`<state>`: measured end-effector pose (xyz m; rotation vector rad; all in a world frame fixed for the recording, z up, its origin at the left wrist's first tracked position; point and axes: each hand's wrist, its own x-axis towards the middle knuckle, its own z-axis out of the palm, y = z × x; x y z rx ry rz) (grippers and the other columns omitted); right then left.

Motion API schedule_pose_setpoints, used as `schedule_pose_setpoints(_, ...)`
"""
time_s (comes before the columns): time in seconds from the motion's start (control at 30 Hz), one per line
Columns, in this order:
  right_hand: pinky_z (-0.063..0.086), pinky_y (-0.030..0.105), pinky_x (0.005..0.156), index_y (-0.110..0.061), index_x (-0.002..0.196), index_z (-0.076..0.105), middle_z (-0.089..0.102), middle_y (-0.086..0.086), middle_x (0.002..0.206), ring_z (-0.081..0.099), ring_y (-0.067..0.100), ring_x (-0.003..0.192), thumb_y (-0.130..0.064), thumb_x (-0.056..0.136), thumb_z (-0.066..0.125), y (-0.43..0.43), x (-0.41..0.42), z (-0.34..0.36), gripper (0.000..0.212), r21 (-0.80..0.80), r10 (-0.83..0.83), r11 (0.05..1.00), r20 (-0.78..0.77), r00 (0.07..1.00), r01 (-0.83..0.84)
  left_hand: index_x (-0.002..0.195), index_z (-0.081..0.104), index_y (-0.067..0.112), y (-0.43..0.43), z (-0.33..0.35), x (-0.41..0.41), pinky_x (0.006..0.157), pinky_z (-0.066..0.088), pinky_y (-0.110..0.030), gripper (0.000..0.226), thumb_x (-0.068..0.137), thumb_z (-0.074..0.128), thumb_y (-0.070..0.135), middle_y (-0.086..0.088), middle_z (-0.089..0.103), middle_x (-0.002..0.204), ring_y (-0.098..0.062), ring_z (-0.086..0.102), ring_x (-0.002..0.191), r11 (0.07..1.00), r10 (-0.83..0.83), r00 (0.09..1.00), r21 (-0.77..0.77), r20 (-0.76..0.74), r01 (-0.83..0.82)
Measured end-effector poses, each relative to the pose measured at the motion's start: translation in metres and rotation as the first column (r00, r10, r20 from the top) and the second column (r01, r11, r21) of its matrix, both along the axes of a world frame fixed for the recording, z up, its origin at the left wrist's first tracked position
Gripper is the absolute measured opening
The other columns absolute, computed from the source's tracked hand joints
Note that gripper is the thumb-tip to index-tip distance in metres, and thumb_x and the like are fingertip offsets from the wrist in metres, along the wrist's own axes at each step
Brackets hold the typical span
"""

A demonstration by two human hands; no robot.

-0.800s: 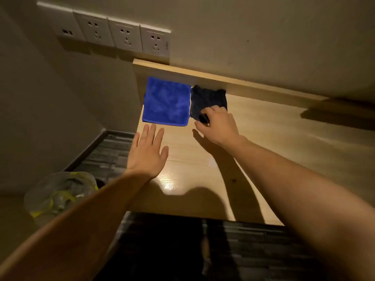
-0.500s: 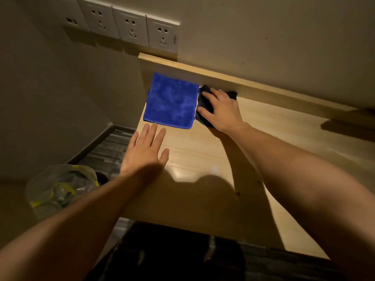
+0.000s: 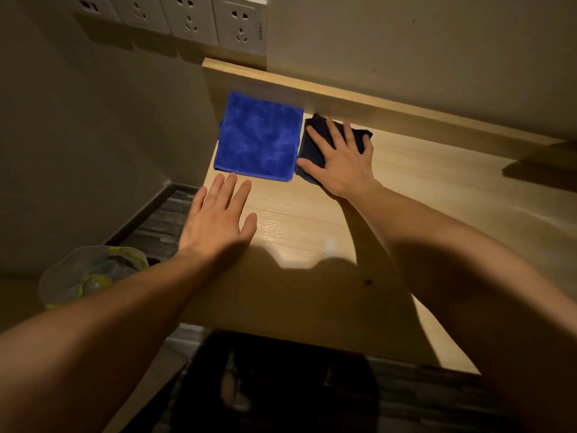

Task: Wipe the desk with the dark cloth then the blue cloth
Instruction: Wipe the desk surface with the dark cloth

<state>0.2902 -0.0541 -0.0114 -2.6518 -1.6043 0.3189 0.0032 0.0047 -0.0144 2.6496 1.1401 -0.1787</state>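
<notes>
A folded blue cloth [image 3: 258, 137] lies flat at the far left corner of the light wooden desk [image 3: 437, 195]. Right beside it sits the dark cloth [image 3: 313, 142], mostly covered by my right hand [image 3: 342, 160], which presses down on it with spread fingers. My left hand [image 3: 218, 218] rests palm down on the desk just in front of the blue cloth, fingers apart and holding nothing; its fingertips nearly reach the cloth's near edge.
A raised wooden ledge [image 3: 374, 101] runs along the back of the desk under the wall. Wall sockets [image 3: 218, 23] sit above the far left corner. A bin with a plastic liner [image 3: 90, 276] stands on the floor left of the desk.
My right hand has moved from the dark cloth's near edge onto its top and spread flat. The left hand has stayed nearly still in front of the blue cloth.
</notes>
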Motion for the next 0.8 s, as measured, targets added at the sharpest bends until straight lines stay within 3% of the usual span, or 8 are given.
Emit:
schedule_pose_setpoints(0.47, -0.003, 0.066, 0.122, -0.056, 0.160, 0.006, 0.003, -0.006, 0.175, -0.005, 0.028, 0.160, -0.089, 0.090, 0.021, -0.072, -0.087, -0.006, 0.078, 0.000, -0.047, 0.999, 0.009, 0.999, 0.047, 0.171, 0.012, 0.023, -0.004, -0.005, -0.006, 0.132, 0.004, -0.054, 0.071, 0.109, 0.016, 0.056, -0.008, 0.007, 0.180, -0.028, 0.001, 0.166, 0.995, -0.063, 0.998, 0.077, 0.024, 0.061)
schedule_pose_setpoints(0.8, -0.005, 0.067, 0.122, -0.058, 0.160, 0.007, 0.001, -0.008, 0.175, -0.006, 0.027, 0.160, -0.090, 0.090, 0.020, -0.127, -0.166, -0.009, 0.079, 0.009, -0.003, 1.000, 0.012, 1.000, 0.003, 0.172, 0.011, 0.022, -0.004, -0.006, -0.009, 0.131, 0.001, -0.055, 0.070, 0.110, 0.015, 0.056, -0.010, 0.005, 0.180, -0.030, -0.002, 0.166, 0.993, -0.098, 0.994, 0.070, 0.041, 0.095)
